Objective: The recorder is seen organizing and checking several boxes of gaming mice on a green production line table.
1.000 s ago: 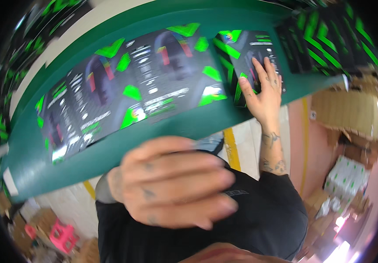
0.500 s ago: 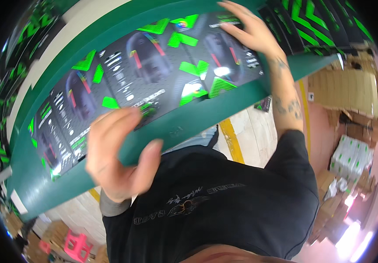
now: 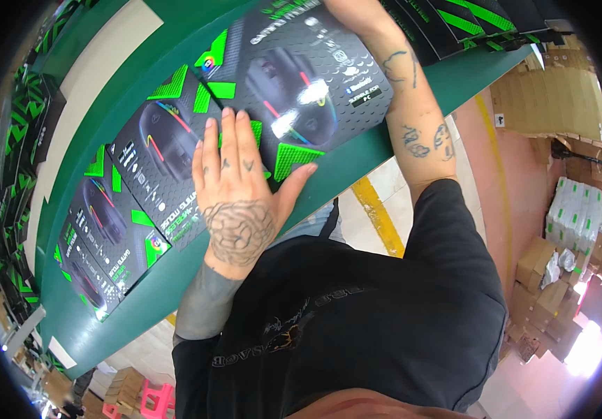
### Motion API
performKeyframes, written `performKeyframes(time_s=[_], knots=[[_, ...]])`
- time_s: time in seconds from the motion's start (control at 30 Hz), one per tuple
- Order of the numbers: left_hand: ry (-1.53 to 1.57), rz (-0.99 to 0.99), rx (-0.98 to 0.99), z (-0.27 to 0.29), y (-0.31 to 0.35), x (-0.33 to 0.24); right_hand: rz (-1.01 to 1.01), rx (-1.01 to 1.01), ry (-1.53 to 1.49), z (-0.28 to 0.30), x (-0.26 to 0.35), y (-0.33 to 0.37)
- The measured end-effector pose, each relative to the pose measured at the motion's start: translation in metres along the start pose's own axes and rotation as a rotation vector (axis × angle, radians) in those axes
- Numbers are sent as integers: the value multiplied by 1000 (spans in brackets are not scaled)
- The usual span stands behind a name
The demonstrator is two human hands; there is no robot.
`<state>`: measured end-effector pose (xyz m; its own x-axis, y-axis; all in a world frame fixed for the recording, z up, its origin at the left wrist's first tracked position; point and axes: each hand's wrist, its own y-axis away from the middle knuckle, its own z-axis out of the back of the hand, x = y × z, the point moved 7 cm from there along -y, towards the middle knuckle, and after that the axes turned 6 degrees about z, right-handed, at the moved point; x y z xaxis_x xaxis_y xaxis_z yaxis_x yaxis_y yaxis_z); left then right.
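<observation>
Several flat black-and-green computer mouse boxes lie face up in a row along the green table, each printed with a dark mouse. My left hand rests flat, fingers stretched out, where the rightmost mouse box meets the box to its left. That rightmost box looks larger than the others; whether it is raised off the table I cannot tell. At its far right corner is my right hand, cut off by the picture's upper edge, with its fingers hidden.
The green table curves across the view. More black-and-green boxes stand at the far right, and others line the left. Cardboard cartons, a white wrapped stack and a pink stool are on the floor.
My left hand has come down flat onto the boxes, further right. My right hand has moved up and left, partly out of view. The rightmost box now appears larger and further left.
</observation>
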<state>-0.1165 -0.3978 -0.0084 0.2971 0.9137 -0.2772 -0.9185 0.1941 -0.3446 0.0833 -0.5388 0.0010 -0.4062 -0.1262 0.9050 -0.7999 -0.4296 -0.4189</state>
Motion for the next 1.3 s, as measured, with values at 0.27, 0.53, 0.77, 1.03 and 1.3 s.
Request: performKeyframes(time_s=[0.27, 0.53, 0.77, 1.03, 1.3], knots=[[286, 67, 54, 22, 19, 12, -46, 521, -172, -79, 22, 18], [330, 219, 117, 17, 28, 15, -68, 13, 766, 2, 9, 20], [-148, -118, 211, 12, 38, 2, -437, -133, 409, -9, 5, 25], [-520, -286, 65, -33, 83, -15, 49, -391, -63, -3, 68, 31], [-62, -46, 296, 30, 24, 6, -7, -653, -43, 63, 40, 34]])
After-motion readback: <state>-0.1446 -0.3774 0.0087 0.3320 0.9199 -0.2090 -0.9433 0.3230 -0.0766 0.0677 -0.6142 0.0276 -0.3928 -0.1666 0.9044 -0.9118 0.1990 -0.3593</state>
